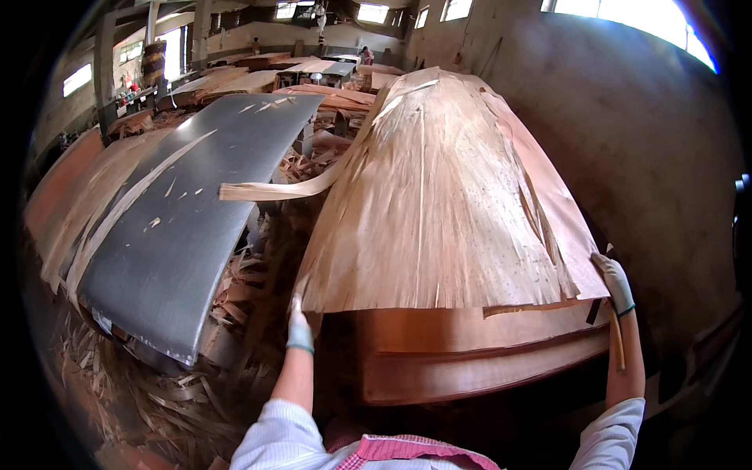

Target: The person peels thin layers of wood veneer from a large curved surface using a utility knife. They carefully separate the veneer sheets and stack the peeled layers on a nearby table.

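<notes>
A large pale wood veneer sheet with ragged, split edges lies lengthwise in front of me. Along its right side shows a smoother pinkish veneer sheet. My left hand, in a white glove with a green cuff, is closed on the near left corner of the pale sheet. At the near right corner, my gloved right hand grips the edge of the pinkish sheet, its fingers partly hidden. A narrow wood strip hangs below that hand. Under the sheets' near edge sits a stack of reddish veneer.
To the left stands a dark, smooth sloping metal table with veneer pieces on it. A curled veneer strip juts toward it. Wood scraps litter the floor. A bare wall runs along the right. Two people are far back.
</notes>
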